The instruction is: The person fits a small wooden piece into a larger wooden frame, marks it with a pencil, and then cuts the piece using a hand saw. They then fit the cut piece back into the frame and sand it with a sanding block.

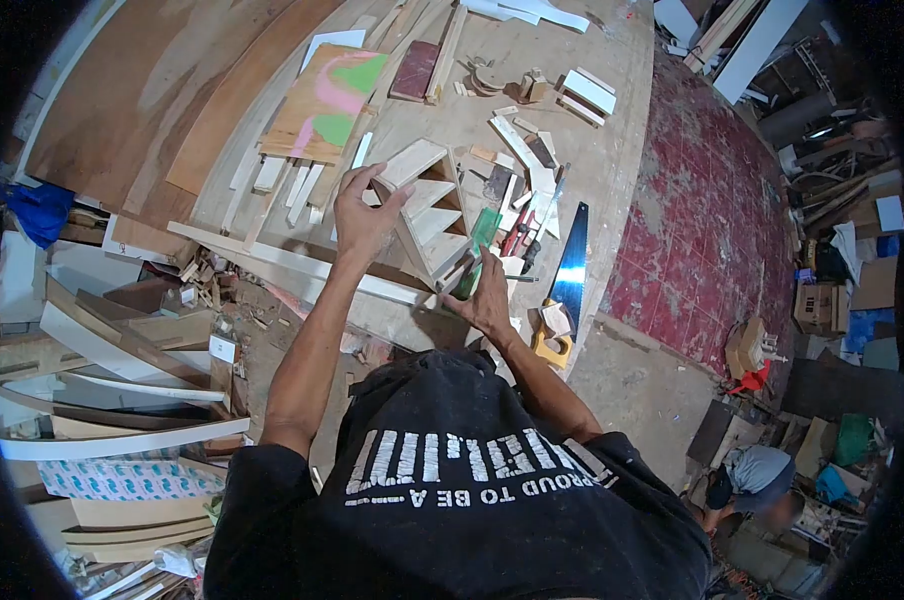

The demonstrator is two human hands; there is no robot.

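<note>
- Head view: box (415, 163) points its long axis toward tabletop (612, 160) near edge.
- Left hand (366, 222) grasps its far-left side.
- Right hand (487, 300) by near end; grip I cannot tell.

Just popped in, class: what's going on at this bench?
Someone is handling a small slatted wooden frame on the workbench. The left hand grips its upper-left side; the right hand is at its near end, its exact hold unclear. A handsaw lies to the right.
</note>
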